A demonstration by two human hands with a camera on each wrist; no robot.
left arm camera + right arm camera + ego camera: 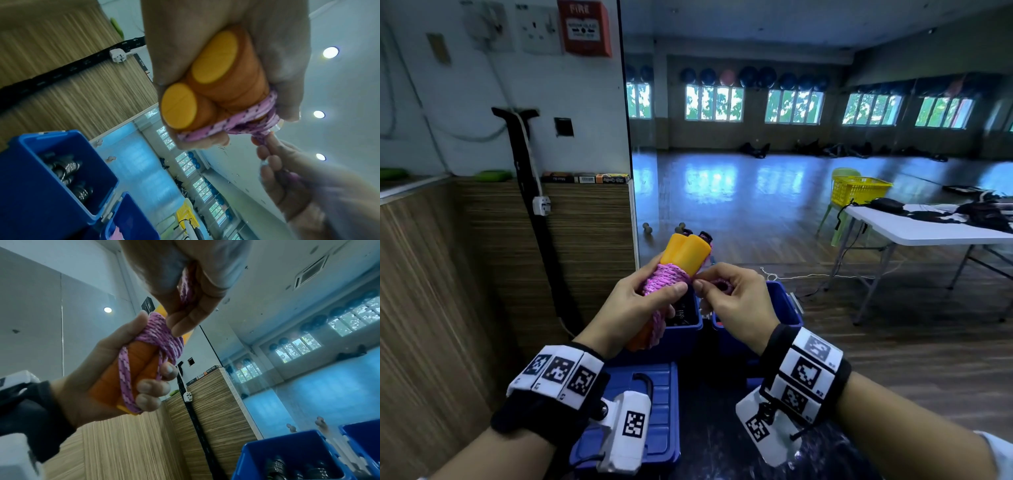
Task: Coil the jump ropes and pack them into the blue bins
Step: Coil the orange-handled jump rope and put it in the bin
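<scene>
My left hand [640, 301] grips a jump rope: two orange handles [688, 255] held side by side, with pink cord [666, 281] wound several times round them. The handles' round end caps [214, 56] fill the left wrist view. My right hand [726, 294] pinches the loose end of the pink cord [186, 288] right beside the coil [162, 335]. Below the hands stand two blue bins: the left bin [683, 337] holds dark coiled ropes [68, 168], the right bin [784, 308] is mostly hidden by my right hand.
A blue bin lid [654, 411] lies near me on the dark surface. A wood-panelled wall [500, 257] with a black strap stands to the left. A white folding table [914, 226] with a yellow basket [859, 188] stands at the right, in a mirrored hall.
</scene>
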